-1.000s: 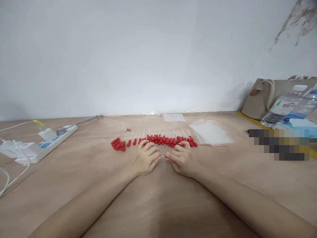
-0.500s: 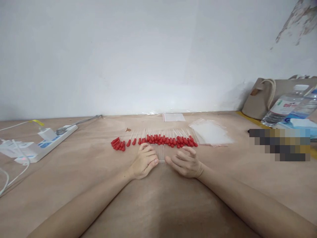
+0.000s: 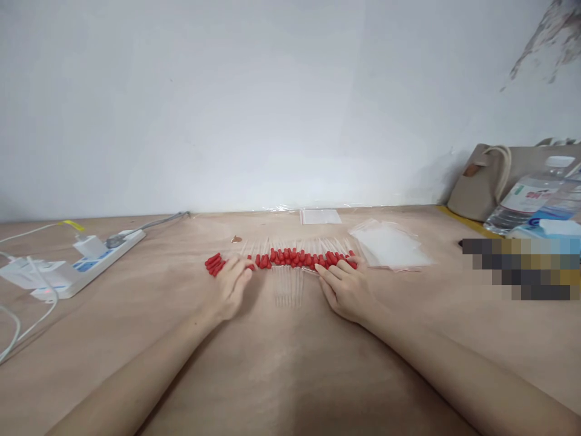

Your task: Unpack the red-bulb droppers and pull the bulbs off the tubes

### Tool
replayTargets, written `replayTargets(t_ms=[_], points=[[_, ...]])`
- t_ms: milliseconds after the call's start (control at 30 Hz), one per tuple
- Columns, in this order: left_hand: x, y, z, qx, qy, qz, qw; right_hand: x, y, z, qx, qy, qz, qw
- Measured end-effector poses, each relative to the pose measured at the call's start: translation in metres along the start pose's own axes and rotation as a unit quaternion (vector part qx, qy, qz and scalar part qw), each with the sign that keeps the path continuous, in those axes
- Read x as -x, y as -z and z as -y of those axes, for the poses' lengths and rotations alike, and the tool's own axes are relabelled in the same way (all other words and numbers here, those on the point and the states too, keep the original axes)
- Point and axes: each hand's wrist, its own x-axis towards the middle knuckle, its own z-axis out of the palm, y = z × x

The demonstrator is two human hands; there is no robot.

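A row of droppers with red rubber bulbs (image 3: pixel 290 258) and thin clear tubes lies across the table. Some tubes (image 3: pixel 288 287) point toward me from the middle of the row, side by side; others point away toward the wall. At the row's left part, my left hand (image 3: pixel 232 287) is open, its fingers stretched over the bulbs and hiding some of them. My right hand (image 3: pixel 345 287) lies open at the right part, fingertips on or just at the bulbs. Close to its fingertips is a slanted clear tube; whether they touch it I cannot tell.
Right of the row lies a pile of clear zip bags (image 3: pixel 390 245), with another small bag (image 3: pixel 320 217) by the wall. A power strip (image 3: pixel 91 266) with chargers and cables sits at left. A beige bag (image 3: pixel 472 181) and a water bottle (image 3: pixel 521 203) stand at right.
My hands have moved apart from the near ends of the middle tubes, the left one leftward and the right one a little rightward, both up to the bulbs. More middle tubes now show.
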Motion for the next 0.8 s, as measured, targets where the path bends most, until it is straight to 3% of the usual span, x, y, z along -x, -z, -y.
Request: replayTargets(t_ms=[100,200,300,500,800], points=[[-0.014,0.027,0.017,0.005,0.098,-0.041,0.994,0.0,-0.005,0.005,-0.009,-0.038,0.032,0.999],[-0.028,0.056,0.04,-0.04,0.147,-0.049,0.987,0.001,-0.009,0.009,-0.012,-0.062,0.043,0.997],[-0.033,0.072,0.062,-0.049,0.207,-0.013,0.977,0.001,-0.01,0.01,-0.018,-0.056,0.04,0.997],[-0.024,0.061,0.082,-0.053,0.24,0.041,0.969,-0.001,-0.009,0.012,-0.044,-0.028,0.051,0.997],[-0.023,0.054,0.077,-0.031,0.279,0.098,0.955,-0.002,-0.002,0.014,-0.118,-0.019,0.122,0.985]])
